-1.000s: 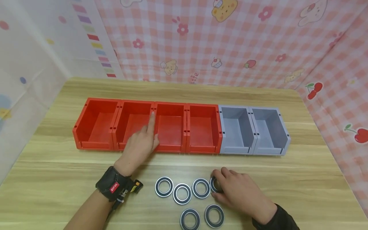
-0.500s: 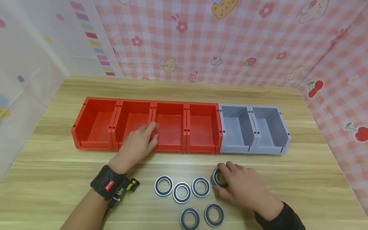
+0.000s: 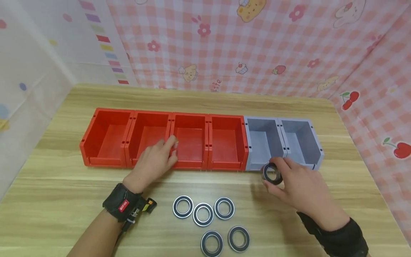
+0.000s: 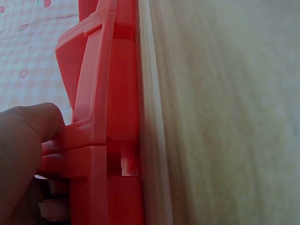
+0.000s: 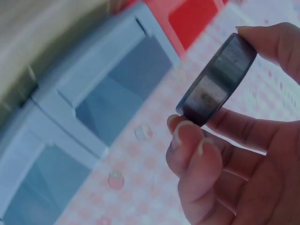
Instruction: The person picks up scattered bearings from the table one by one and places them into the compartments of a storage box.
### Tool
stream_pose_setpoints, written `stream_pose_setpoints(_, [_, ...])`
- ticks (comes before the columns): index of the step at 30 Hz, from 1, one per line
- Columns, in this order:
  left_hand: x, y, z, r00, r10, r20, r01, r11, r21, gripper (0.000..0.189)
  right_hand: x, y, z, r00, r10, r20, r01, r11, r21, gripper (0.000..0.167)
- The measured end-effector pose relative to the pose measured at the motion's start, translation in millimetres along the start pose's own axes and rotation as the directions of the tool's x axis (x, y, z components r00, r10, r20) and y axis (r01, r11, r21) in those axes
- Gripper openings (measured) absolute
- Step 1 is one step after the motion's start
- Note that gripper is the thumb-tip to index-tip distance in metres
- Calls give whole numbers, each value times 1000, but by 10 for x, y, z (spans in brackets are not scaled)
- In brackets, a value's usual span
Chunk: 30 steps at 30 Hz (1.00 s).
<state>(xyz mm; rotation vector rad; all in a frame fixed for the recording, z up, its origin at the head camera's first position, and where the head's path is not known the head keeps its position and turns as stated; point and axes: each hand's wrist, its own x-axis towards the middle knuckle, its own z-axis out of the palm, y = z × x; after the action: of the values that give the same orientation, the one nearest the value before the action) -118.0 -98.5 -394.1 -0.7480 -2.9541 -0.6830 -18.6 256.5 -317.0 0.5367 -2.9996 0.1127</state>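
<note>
My right hand [image 3: 303, 184] pinches a ball bearing [image 3: 272, 173] between thumb and fingers. It holds it tilted, above the table by the front of the grey bins [image 3: 264, 142]. In the right wrist view the bearing's metal outer rim [image 5: 215, 79] faces the camera. My left hand [image 3: 154, 160] is at the row of red bins [image 3: 189, 142]. In the left wrist view its thumb [image 4: 40, 119] and curled fingers grip the adjoining walls [image 4: 77, 150] of two red bins. Several more bearings [image 3: 203, 214] lie flat on the table in front.
The red and grey bins stand side by side in one row across the wooden table [image 3: 96, 200], open fronts facing me. Behind them hangs a pink checked cloth [image 3: 218, 53]. A black strap [image 3: 120, 202] with a small device is on the left wrist.
My right hand has lifted a bearing off the table and carried it forward and right towards the grey bins. My left index finger, straight along the divider earlier, has curled back.
</note>
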Motion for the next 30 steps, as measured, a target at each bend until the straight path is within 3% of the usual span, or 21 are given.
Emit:
stream_pose_setpoints(7, [18, 5, 1, 1000, 27, -7, -27, 999, 21, 21, -12, 223, -129, 992, 72, -107, -73, 997, -7, 57])
stream_pose_setpoints(13, [5, 13, -12, 1000, 28, 8, -28, 999, 20, 21, 3, 383, -119, 978, 76, -195, -78, 997, -2, 61])
stream_pose_setpoints(23, [-19, 19, -20, 999, 3, 33, -3, 1000, 2, 21, 138, 574, -154, 977, 150, -150, -150, 989, 13, 55])
stream_pose_setpoints(30, [-19, 8, -4, 1000, 20, 19, -19, 1000, -6, 23, 210, 752, -124, 961, 250, -119, -244, 968, 58, 57])
